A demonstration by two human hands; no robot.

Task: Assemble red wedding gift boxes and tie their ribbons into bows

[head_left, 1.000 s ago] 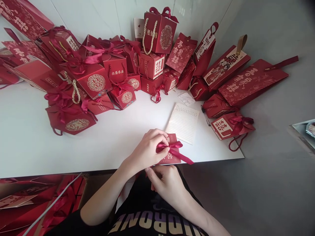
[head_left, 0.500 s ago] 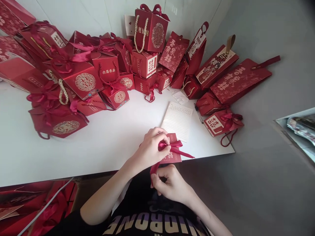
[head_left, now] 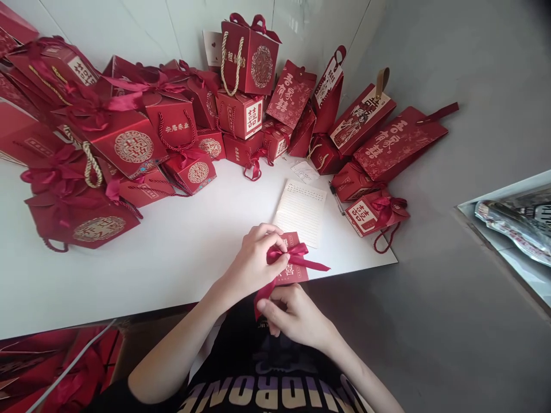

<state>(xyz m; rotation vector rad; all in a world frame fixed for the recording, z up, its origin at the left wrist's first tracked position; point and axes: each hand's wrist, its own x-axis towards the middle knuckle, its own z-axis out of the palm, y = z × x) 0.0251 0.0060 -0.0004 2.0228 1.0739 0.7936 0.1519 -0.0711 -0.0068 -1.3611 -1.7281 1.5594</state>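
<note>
At the table's front edge lies a small red gift box [head_left: 297, 275] with pale characters printed on its face. A dark red satin ribbon [head_left: 300, 251] forms a bow across it. My left hand [head_left: 263, 255] pinches the bow's knot between thumb and fingers and partly covers the box. Just below, my right hand [head_left: 293, 312] grips a ribbon tail that hangs down over the edge. One more tail points out to the right.
A lined notepad [head_left: 301, 212] lies just behind the box, with a pen [head_left: 338, 199] to its right. Red gift boxes [head_left: 133, 146] are stacked along the back and left of the white table [head_left: 172, 258]. A grey wall [head_left: 430, 229] stands at the right.
The view has shifted slightly, so everything appears a little further left. My right hand has moved slightly along the ribbon tail; my left hand keeps its pinch on the knot.
</note>
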